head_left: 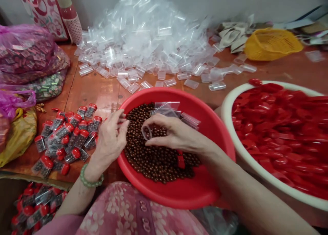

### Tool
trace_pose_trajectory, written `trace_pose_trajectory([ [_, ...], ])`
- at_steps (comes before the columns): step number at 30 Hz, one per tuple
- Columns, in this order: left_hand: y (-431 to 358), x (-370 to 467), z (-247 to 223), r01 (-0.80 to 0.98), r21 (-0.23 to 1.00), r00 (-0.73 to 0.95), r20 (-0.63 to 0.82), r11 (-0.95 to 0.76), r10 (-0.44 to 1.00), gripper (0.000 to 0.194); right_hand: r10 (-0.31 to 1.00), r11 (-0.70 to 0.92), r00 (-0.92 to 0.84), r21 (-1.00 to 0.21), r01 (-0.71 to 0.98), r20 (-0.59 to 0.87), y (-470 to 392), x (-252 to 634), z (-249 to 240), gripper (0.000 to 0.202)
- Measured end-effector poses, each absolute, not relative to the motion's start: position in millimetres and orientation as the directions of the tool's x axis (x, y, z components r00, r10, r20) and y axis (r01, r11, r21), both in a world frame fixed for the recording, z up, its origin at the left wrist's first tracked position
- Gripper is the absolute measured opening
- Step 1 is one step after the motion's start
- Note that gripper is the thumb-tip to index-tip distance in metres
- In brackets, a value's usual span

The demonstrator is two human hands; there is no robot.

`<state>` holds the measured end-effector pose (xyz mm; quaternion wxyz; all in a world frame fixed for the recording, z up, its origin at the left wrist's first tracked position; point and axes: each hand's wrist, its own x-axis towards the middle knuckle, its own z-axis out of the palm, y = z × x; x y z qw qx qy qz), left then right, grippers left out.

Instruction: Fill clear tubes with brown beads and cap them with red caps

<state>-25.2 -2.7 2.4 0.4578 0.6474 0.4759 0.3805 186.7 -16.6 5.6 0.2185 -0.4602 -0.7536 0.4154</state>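
Observation:
My right hand (171, 130) pinches a small clear plastic box (147, 133) between thumb and fingers, its open end facing left. It is over a red basin (212, 125) holding many shiny brown beads (153, 163). At the basin's left rim is my left hand (112, 139), fingers apart, with nothing visible in it. More clear boxes (166, 106) lie in the basin behind my right hand, and a small red plastic piece (180, 159) rests on the beads. Left of my left hand, bead-filled boxes with red caps (73, 135) are heaped on the table.
Empty clear boxes (151, 40) form a large pile against the wall. A white-rimmed tub (227, 115) of red plastic pieces (279, 135) stands at right, a yellow basket (273, 45) behind it. Purple bags (28, 53) and a bottle (70, 17) are at left; below, a carton holds filled boxes (38, 204).

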Motion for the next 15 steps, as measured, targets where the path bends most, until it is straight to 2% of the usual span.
trace_pose_trajectory([
  [2,-6,-31,-3,0.363,0.899,0.216,0.173,-0.244,0.961,0.029,0.812,0.422,-0.567,-0.533,0.733,-0.138,-16,181,-4,0.019],
  [4,-8,-31,-9,0.386,0.869,0.242,0.229,-0.310,0.943,0.027,0.780,0.531,-0.583,-0.254,0.809,-0.228,-16,173,-15,0.012],
  [6,-9,-27,-15,0.431,0.810,0.235,0.325,-0.398,0.916,0.027,0.769,0.567,-0.575,-0.117,0.815,-0.280,-16,163,-25,0.018],
  [8,-11,-22,-19,0.496,0.724,0.242,0.415,-0.480,0.877,0.027,0.739,0.592,-0.600,-0.129,0.796,-0.308,-18,154,-32,0.023],
  [10,-11,-18,-22,0.544,0.659,0.256,0.459,-0.520,0.851,0.027,0.687,0.619,-0.651,-0.211,0.757,-0.322,-22,147,-37,0.022],
  [13,-12,-17,-22,0.571,0.636,0.276,0.447,-0.519,0.851,0.028,0.612,0.630,-0.718,-0.343,0.696,-0.333,-28,141,-42,0.022],
  [15,-12,-18,-21,0.581,0.636,0.295,0.416,-0.507,0.860,0.030,0.596,0.575,-0.747,-0.491,0.654,-0.295,-31,142,-44,0.024],
])
